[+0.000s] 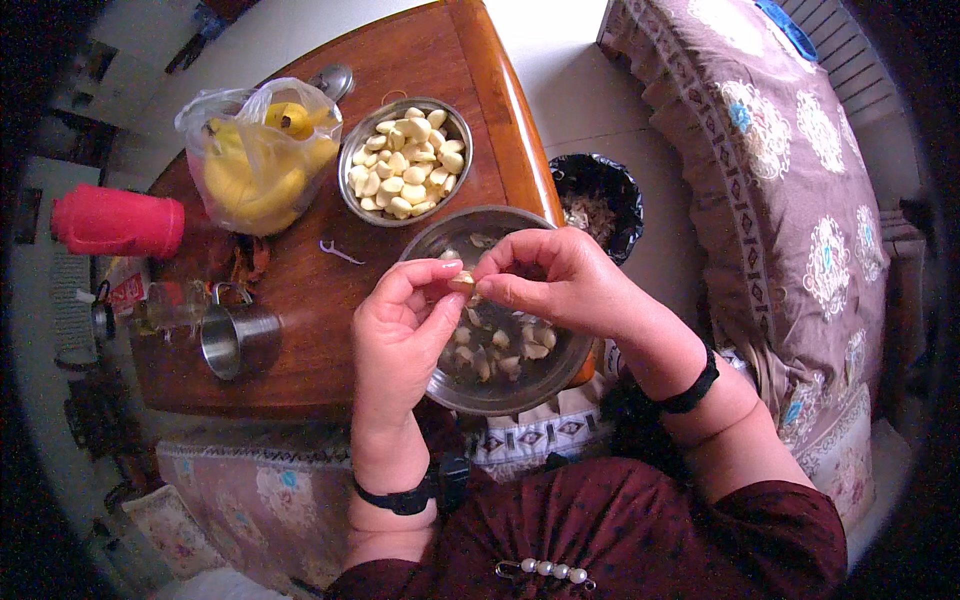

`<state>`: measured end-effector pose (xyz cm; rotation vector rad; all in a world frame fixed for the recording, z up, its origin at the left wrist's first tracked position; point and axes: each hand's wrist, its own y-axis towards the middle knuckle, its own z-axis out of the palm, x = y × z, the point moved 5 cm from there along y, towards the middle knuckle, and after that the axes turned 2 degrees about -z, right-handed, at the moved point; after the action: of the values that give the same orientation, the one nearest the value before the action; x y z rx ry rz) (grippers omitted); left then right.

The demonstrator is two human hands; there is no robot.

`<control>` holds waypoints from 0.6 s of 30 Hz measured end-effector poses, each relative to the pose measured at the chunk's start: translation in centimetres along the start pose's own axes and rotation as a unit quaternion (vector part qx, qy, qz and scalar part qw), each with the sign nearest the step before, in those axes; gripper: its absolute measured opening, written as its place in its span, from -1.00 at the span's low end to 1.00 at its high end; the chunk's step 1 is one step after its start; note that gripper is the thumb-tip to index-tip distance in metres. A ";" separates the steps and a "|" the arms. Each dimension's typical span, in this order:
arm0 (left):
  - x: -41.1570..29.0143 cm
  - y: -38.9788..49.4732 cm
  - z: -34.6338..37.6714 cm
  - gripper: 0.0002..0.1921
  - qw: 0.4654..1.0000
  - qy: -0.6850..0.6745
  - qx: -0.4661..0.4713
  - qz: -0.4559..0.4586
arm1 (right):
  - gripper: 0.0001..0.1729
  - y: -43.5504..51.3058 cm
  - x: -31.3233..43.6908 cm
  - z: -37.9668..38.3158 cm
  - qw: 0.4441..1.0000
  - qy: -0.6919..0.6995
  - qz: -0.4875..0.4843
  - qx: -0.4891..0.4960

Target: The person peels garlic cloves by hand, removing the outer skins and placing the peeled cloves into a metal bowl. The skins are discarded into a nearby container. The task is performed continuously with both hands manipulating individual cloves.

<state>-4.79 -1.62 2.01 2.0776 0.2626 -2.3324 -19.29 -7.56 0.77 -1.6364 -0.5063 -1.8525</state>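
Between the fingertips of my left hand (405, 315) and my right hand (566, 277) is a garlic clove (463, 280), pinched from both sides. Both hands are above a wide metal basin (517, 401) at the table's near right corner. Unpeeled garlic cloves (500, 339) and bits of skin lie in what looks like water in the basin; my hands hide its far part. Just beyond, a round metal bowl (466, 161) is heaped with peeled garlic cloves (405, 161).
A plastic bag of bananas (259, 176), a pink thermos jug (120, 221), a steel mug (232, 341) and a floss pick (341, 253) are on the wooden table (322, 315). A black-lined bin (630, 187) holding scraps stands on the floor, near a cloth-covered sofa (780, 150).
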 end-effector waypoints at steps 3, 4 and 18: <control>-0.4 0.0 0.0 -0.76 0.996 0.069 -0.020 0.056 | -0.86 0.0 -0.3 -0.1 0.999 -0.040 0.025 -0.010; -0.6 -0.1 0.1 -0.77 0.993 0.087 -0.024 0.078 | -0.85 -0.1 -0.2 0.0 0.999 -0.033 0.019 -0.010; 0.1 0.0 1.0 -0.70 1.000 0.016 -0.007 0.022 | -0.95 -0.2 0.4 -0.1 0.996 -0.072 -0.039 -0.041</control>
<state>-5.78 -1.74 2.03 2.0933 0.2314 -2.2680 -19.48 -7.53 1.16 -1.8384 -0.5684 -1.8428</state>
